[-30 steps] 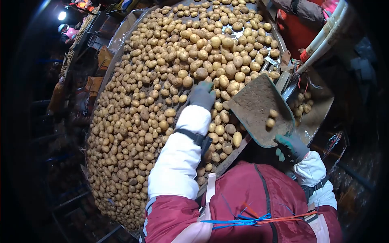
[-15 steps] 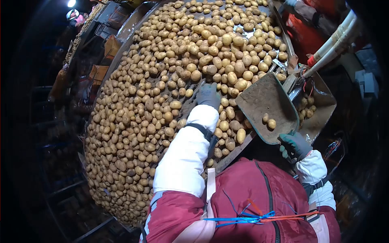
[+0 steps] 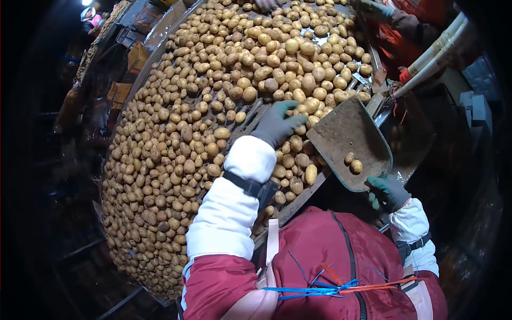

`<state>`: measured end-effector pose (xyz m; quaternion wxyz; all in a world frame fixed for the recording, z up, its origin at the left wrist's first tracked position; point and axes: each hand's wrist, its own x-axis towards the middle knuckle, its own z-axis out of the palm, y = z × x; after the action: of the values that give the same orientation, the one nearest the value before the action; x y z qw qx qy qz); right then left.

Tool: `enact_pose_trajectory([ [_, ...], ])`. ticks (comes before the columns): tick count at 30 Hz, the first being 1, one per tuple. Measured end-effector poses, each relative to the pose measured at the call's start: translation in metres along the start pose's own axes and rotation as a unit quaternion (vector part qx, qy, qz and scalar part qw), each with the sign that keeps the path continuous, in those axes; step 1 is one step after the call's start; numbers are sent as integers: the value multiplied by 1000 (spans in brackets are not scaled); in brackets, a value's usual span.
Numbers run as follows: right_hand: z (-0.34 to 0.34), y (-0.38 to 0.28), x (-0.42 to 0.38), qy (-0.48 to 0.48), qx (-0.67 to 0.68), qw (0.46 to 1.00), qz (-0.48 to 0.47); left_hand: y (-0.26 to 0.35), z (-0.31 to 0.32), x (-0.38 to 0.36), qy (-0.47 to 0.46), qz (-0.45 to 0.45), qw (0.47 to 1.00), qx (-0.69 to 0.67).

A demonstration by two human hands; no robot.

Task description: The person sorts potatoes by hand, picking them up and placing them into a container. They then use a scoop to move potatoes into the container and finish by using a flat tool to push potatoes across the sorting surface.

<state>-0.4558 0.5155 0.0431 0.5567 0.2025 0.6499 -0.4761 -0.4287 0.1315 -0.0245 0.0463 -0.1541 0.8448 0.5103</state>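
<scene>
Potatoes (image 3: 308,82) beneath left hand (image 3: 278,124), fingers spread, hold unclear; scoop (image 3: 349,130) nearby, edge gripped by curled right hand (image 3: 389,192)

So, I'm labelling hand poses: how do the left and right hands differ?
The left hand is open, fingers apart among the potatoes; the right hand is curled at the scoop. The left hand reaches farther from the body than the right hand. Both wear grey-and-green gloves.

The room is dark; a bright lamp (image 3: 86,2) glows at upper left; brown boxes (image 3: 137,57) line the left; pale boxes (image 3: 474,109) show at right.
</scene>
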Motion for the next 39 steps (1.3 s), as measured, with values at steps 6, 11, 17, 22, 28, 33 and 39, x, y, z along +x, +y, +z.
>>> enact_pose_trajectory([
  [6,3,-2,0,3,22,1000,12,-15,54,15,88,-8,986,145],
  [11,5,-9,4,-20,16,1000,8,17,33,-2,-2,-111,975,-193],
  [17,43,-34,-6,-24,23,998,-47,-34,-63,-56,269,31,951,153],
  [22,54,-29,17,-38,-6,998,-52,-120,-61,-93,278,-182,857,394],
  [28,70,-45,31,-66,-49,996,-46,-70,20,-102,207,65,950,226],
  [33,76,-45,30,-77,-48,995,-41,-112,-77,-108,361,-48,873,323],
  [39,90,-46,30,-93,-9,994,-50,-93,-50,-90,252,-2,948,195],
])
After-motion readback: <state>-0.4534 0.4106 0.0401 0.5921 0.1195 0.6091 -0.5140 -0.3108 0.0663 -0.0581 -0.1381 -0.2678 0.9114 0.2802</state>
